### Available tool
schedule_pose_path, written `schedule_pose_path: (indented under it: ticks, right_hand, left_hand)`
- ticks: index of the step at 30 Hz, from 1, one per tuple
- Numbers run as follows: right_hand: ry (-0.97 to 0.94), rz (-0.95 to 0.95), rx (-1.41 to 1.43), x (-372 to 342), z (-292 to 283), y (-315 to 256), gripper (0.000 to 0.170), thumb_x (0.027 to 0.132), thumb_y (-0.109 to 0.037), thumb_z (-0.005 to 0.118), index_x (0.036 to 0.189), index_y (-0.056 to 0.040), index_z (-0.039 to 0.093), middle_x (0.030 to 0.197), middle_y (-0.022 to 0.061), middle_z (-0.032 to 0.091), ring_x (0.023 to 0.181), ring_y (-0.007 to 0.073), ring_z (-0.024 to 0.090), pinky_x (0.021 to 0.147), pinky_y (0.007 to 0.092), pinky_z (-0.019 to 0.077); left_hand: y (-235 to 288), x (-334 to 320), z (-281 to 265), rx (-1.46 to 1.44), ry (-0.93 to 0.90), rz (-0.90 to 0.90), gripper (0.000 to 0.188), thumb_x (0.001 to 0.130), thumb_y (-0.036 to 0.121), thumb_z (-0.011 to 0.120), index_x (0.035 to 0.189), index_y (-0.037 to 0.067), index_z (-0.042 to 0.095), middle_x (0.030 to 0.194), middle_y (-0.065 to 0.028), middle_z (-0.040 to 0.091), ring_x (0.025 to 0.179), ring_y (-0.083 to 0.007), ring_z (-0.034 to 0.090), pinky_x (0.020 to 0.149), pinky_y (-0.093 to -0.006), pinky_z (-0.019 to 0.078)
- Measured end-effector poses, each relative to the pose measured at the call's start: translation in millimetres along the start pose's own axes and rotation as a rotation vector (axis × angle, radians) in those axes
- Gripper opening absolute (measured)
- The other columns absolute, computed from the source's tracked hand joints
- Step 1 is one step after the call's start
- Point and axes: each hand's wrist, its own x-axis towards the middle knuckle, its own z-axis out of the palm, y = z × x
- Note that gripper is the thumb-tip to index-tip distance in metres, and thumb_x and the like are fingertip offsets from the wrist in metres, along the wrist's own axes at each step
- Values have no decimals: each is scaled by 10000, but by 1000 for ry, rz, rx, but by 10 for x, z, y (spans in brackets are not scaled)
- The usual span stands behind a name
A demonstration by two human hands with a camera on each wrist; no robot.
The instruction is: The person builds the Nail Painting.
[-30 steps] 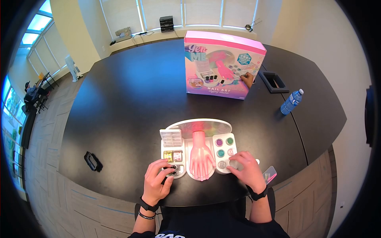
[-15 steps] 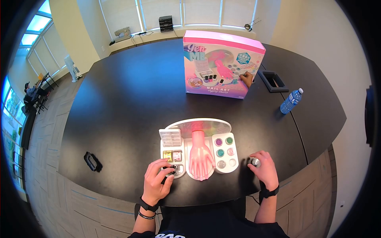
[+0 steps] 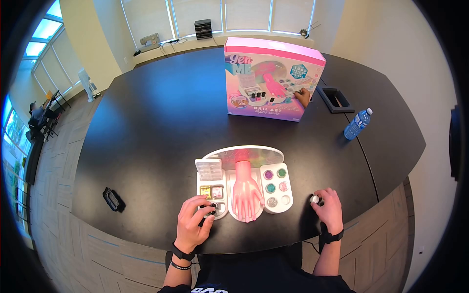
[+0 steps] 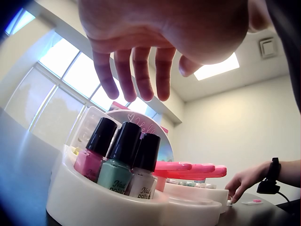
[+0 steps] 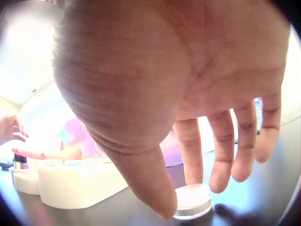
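Observation:
My right hand is low over the table, right of a white nail-art playset. Thumb and index finger pinch a small round white pot from its sides. Above the playset's front left corner hovers my left hand, fingers loosely bent and holding nothing. Below those fingers stand a pink nail polish bottle, a green one and a pale one, all black-capped. A pink model hand lies in the middle. Glitter pots, among them a purple one, fill wells on the right.
The playset's pink box stands behind. A water bottle and a black table recess are at the right. A small black tray lies at the left. A clear piece with pink lies near my right hand.
My right hand has moved right, from the playset's front right well to the small white pot on the table, and its fingers have drawn in on it. The left hand has stayed put.

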Motion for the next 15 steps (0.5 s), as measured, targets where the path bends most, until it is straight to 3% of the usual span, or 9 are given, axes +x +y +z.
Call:
schedule_pose_path:
  ticks: [5, 12, 15]
  right_hand:
    - [-24, 44, -30, -9, -27, 2, 300, 784, -120, 895, 1061, -91, 783, 1014, 82, 711, 1040, 339, 664, 921, 468, 555]
    - [48, -39, 2, 7, -42, -125, 300, 802, -136, 891, 1075, -98, 770, 1002, 78, 719, 1021, 340, 670, 910, 467, 544]
    - [73, -83, 42, 16, -89, -257, 304, 810, -136, 885, 1086, -95, 766, 1004, 81, 720, 1015, 340, 672, 913, 464, 539]
  left_hand:
    - [-7, -9, 3, 0, -5, -4, 208, 1006, 249, 751, 1023, 42, 759, 1151, -122, 722, 1200, -381, 706, 1005, -496, 565]
    - [6, -8, 1, -1, -9, -6, 201, 1001, 241, 753, 1025, 42, 761, 1154, -122, 723, 1203, -380, 706, 1010, -497, 563]
    - [12, -18, 5, -15, -9, -22, 294, 1056, 299, 696, 1014, 19, 773, 1138, -143, 720, 1198, -401, 697, 1009, -501, 563]
